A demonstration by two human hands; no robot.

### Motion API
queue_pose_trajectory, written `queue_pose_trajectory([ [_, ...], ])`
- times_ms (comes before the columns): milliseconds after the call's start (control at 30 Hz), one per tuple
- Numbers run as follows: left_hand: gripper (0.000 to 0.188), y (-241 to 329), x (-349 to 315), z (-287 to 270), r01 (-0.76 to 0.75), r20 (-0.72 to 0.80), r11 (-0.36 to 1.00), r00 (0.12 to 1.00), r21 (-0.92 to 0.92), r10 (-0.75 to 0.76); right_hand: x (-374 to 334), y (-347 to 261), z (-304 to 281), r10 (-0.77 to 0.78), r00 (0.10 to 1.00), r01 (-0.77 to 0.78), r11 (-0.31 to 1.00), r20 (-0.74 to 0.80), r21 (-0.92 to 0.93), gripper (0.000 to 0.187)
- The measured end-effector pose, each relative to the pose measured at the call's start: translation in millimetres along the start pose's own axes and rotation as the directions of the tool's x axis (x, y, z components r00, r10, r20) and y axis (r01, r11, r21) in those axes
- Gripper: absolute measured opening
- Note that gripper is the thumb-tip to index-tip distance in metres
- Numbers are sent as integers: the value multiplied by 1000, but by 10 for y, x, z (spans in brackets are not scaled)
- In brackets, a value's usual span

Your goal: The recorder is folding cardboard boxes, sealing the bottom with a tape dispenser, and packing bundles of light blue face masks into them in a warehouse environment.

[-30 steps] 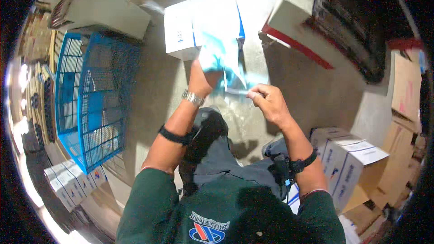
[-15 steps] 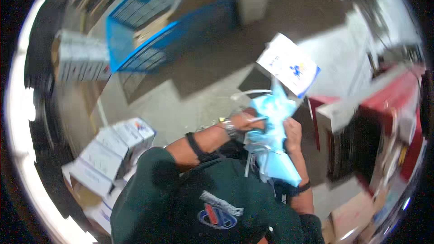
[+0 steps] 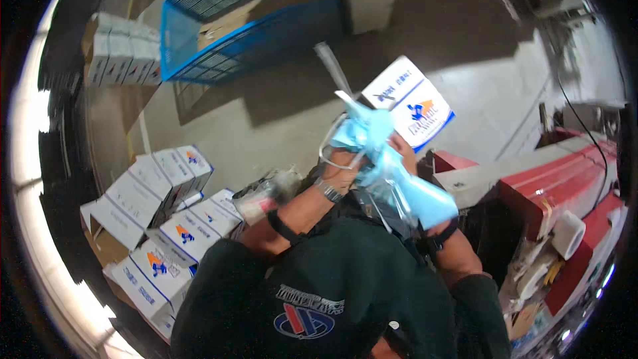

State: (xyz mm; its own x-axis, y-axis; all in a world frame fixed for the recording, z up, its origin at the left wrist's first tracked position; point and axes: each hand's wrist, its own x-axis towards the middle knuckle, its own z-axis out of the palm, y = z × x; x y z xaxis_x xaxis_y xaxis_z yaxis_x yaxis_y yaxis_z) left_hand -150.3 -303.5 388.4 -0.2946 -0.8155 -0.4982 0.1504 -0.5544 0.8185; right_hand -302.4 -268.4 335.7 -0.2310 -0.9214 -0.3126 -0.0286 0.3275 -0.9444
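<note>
Both hands grip a crumpled light blue plastic bag (image 3: pixel 392 173), pinched at its middle, with a wider flap falling toward my right forearm. My left hand (image 3: pixel 341 171), wearing a metal-banded watch, is closed round the bag's left side, and a white loop of strap or cord curves past its fingers. On the far side, my right hand (image 3: pixel 403 151) is closed on the bag, its fingers partly hidden behind the film. A pale clear strip (image 3: pixel 332 68) sticks up from the bag's far end. Just beyond my right hand is a white printed box (image 3: pixel 407 103) with blue edging.
A blue plastic crate (image 3: pixel 189 73) holding cardboard stands on the floor ahead. White cartons are stacked at the far left (image 3: pixel 123 53) and near my left elbow (image 3: pixel 149 203). At right stands a red and grey machine (image 3: pixel 551 186), with a white roll (image 3: pixel 569 234) beside it.
Both hands and the bag have shifted left, and my right hand has also moved up the bag. The pale strip now points up past the bag. The view has turned slightly.
</note>
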Motion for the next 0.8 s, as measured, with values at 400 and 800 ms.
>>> queue_pose_trajectory([
  [400, 31, -1481, 2390, -752, 187, -134, 975, 970, -118, -202, 570, 1815, 44, 220, 966, -207, 972, -134, 108, 42],
  [800, 30, -3653, 4893, -211, 407, 73, 752, 855, 518, -513, -990, 2827, -123, 490, 849, -481, 568, -195, -667, 27],
])
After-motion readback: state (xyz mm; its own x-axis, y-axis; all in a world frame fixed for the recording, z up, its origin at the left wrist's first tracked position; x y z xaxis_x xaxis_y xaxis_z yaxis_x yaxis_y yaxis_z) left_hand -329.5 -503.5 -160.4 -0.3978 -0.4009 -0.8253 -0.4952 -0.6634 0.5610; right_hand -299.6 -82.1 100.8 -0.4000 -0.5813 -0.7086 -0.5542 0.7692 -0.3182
